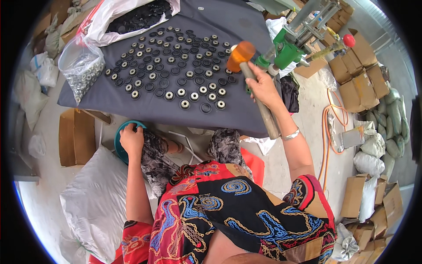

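My right hand (pixel 263 86) is wrapped round the wooden handle of a mallet (pixel 241 53). The mallet's orange head is raised over the right side of the dark cloth-covered table (pixel 154 112). Under that head, rows of small metal bearings (pixel 169 95) seated in black rings spread across the cloth, among bare black rings (pixel 205 108). Beside my left thigh, my left hand (pixel 132 138) reaches into a teal basin (pixel 118 143) with its fingers curled. Something dark shows at the fingertips, too hidden to name.
At the table's back left lie a white bag of black parts (pixel 140 20) and a clear bag of metal bearings (pixel 83 72). A green hand press (pixel 288 50) stands at the right. Cardboard boxes (pixel 358 83), an orange hose (pixel 326 136) and a large white sack (pixel 94 198) surround me.
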The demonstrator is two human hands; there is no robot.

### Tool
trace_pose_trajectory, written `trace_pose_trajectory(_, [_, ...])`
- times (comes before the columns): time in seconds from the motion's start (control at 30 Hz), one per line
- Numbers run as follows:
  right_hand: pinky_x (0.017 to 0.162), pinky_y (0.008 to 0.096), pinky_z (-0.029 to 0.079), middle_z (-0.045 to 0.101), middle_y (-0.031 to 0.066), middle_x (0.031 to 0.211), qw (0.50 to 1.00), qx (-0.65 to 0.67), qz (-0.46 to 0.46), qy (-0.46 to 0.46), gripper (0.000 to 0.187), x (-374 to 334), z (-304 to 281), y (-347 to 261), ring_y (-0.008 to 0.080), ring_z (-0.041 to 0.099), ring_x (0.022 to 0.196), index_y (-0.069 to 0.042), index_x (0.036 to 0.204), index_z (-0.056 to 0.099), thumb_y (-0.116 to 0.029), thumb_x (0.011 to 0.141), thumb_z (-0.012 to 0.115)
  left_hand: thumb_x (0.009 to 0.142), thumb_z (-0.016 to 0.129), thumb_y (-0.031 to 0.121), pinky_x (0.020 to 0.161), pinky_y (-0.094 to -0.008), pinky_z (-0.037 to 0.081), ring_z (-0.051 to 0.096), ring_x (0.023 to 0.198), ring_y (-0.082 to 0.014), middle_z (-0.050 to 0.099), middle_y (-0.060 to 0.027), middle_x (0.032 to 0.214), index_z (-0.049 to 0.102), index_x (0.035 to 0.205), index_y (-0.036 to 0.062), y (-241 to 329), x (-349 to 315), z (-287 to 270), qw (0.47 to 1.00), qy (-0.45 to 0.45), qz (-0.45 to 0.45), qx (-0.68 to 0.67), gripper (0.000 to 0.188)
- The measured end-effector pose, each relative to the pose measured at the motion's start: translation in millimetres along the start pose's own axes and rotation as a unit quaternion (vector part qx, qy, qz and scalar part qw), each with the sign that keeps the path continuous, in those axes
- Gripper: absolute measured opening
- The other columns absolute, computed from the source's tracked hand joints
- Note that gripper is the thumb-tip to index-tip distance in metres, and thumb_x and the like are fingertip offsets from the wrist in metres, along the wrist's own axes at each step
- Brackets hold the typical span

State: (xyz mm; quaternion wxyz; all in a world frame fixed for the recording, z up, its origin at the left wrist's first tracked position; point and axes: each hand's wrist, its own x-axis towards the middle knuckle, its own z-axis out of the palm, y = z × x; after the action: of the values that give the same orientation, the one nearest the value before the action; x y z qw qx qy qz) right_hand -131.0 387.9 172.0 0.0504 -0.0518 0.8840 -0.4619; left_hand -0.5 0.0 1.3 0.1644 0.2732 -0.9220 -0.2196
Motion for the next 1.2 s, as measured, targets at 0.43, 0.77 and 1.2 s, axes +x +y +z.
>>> trace_pose_trajectory(0.43, [0.044,0.0285,0.047,0.058,0.0049,0.079,0.998,0.056,-0.011,0.023,0.062,3.3,-0.8,3.2,0.0116,0.054,0.048,-0.01,0.15,0.035,-0.009,0.091,0.055,0.078,0.067,0.022,0.081,-0.0472,0.05,0.061,0.091,-0.035,0.07,-0.0124,0.092,0.072,0.091,0.0029,5.1,-4.0,-3.0,1.0,0.013,0.013,-0.003,0.024])
trace_pose_trajectory(0.77, [0.044,0.0308,0.049,0.061,0.007,0.078,0.987,0.084,-0.059,0.124,0.064,49.7,-8.5,-27.7,0.0134,0.057,0.051,-0.007,0.15,0.033,-0.008,0.089,0.056,0.075,0.067,0.019,0.079,-0.0474,0.05,0.06,0.09,-0.0357,0.069,-0.0135,0.091,0.071,0.09,0.0011,23.9,-4.9,-7.4,1.0,0.005,0.02,-0.005,0.024])
trace_pose_trajectory(1.2, [0.054,0.0351,0.053,0.068,0.0181,0.1,0.996,-0.069,0.006,0.062,0.064,107.2,16.5,8.5,0.0219,0.063,0.055,-0.004,0.146,0.04,-0.006,0.084,0.058,0.076,0.069,0.021,0.081,-0.0469,0.05,0.061,0.092,-0.037,0.068,-0.0164,0.09,0.071,0.092,0.0022,21.6,-1.4,-0.6,1.0,-0.008,0.028,0.0,0.025])
